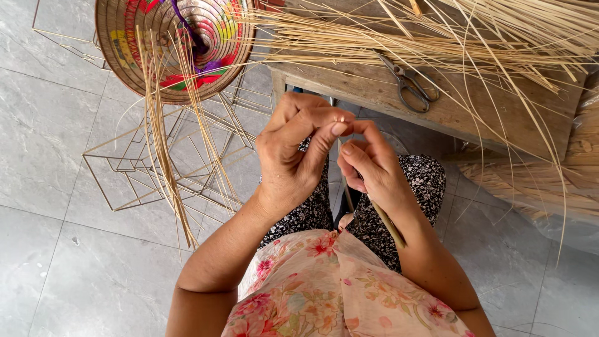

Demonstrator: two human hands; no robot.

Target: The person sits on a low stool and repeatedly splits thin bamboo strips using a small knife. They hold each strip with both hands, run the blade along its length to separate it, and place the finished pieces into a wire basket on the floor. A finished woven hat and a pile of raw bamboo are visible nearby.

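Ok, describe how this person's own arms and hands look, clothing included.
Both forearms are bare, with no sleeves reaching them. The left hand and right hand wear no gloves, and no rings, bracelets or watch show. Fingernails are short and unpainted. The person wears a pink floral top and dark, small-patterned trousers.
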